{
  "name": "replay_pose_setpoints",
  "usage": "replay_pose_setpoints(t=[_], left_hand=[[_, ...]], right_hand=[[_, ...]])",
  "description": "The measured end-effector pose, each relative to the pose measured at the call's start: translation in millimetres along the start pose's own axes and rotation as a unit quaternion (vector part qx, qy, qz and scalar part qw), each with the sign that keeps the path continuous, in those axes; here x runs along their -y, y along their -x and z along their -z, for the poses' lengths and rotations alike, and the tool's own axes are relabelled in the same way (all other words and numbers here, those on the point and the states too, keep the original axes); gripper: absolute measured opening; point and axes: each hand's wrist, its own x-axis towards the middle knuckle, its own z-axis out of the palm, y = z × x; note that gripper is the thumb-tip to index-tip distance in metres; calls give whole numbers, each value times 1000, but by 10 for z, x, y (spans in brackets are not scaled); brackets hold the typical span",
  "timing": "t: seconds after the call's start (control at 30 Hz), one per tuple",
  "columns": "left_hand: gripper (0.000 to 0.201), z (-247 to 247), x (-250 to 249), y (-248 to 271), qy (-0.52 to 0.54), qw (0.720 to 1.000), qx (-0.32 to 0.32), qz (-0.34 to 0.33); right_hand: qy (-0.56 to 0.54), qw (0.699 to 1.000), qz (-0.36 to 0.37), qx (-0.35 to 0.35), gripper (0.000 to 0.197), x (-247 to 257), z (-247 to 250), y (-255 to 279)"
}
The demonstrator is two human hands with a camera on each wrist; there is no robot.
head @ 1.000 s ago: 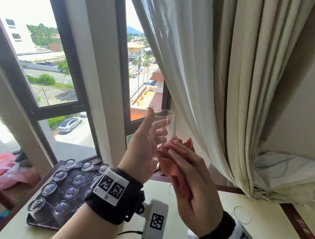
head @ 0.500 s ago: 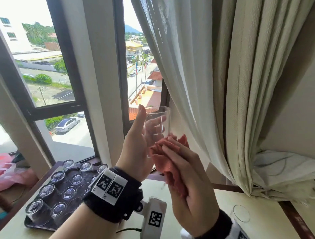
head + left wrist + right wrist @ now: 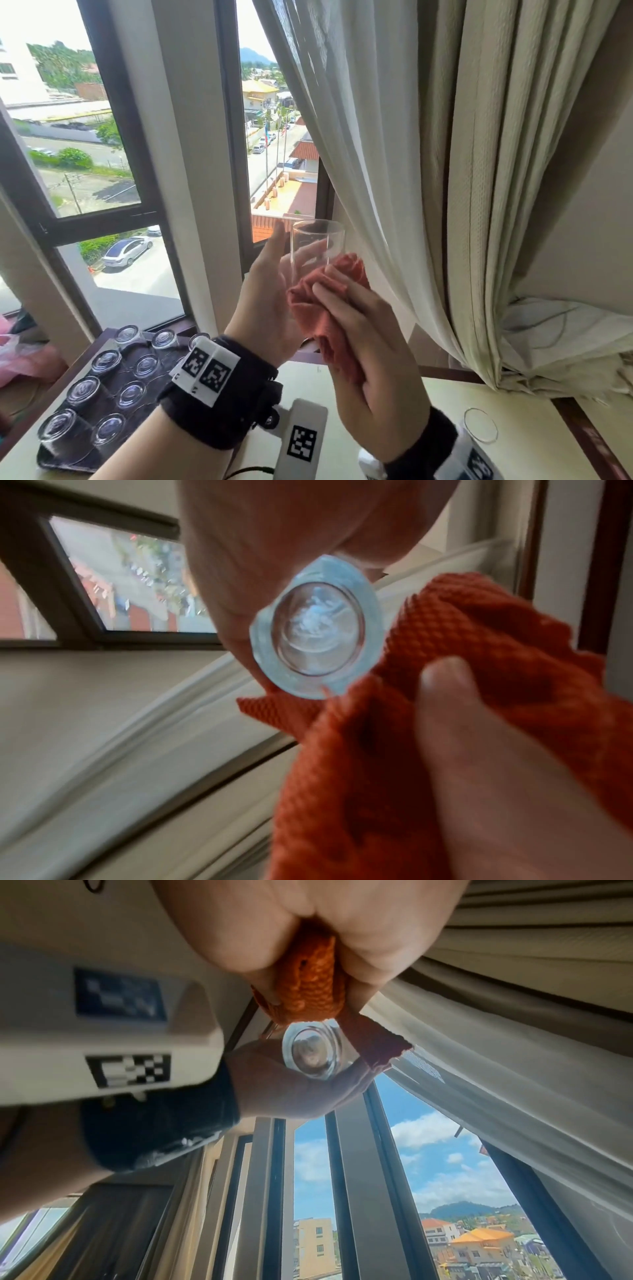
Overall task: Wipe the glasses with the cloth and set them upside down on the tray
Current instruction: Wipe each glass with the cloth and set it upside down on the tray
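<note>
I hold a clear glass (image 3: 317, 245) upright in the air before the window. My left hand (image 3: 270, 291) grips it from the left, fingers showing through the glass. My right hand (image 3: 370, 356) clutches an orange-red cloth (image 3: 325, 308) and presses it against the glass's lower side. From the left wrist view the thick glass base (image 3: 316, 642) faces the camera with the cloth (image 3: 462, 696) beside it. The right wrist view shows the same base (image 3: 313, 1049) under the bunched cloth (image 3: 308, 988). A dark tray (image 3: 61, 459) at the lower left carries several glasses upside down.
One more glass (image 3: 479, 426) stands rim up on the cream table (image 3: 513, 445) at the right. Pale curtains (image 3: 445, 171) hang close behind my hands. The window frame (image 3: 113, 102) and sill run along the back. Something pink (image 3: 20, 356) lies at the far left.
Both hands and the glass have shifted slightly left and up in the view. The cloth stays pressed against the glass's lower side.
</note>
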Motion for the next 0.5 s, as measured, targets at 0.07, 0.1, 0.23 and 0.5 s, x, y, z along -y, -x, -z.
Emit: replay_pose_setpoints(t=[0.07,0.1,0.23,0.5], left_hand=[[104,49,8,-22,-26,999,11,21],[108,50,27,-19,-47,998,19,27],[98,29,131,-48,-17,999,32,33],[79,14,28,-74,-35,999,-6,-17]], right_hand=[[-8,1000,-16,-5,40,-30,4,40],[-7,999,-28,-13,41,-55,13,14],[-22,995,-88,-48,43,-176,96,-265],[-10,1000,2,-16,39,-95,-12,-67]])
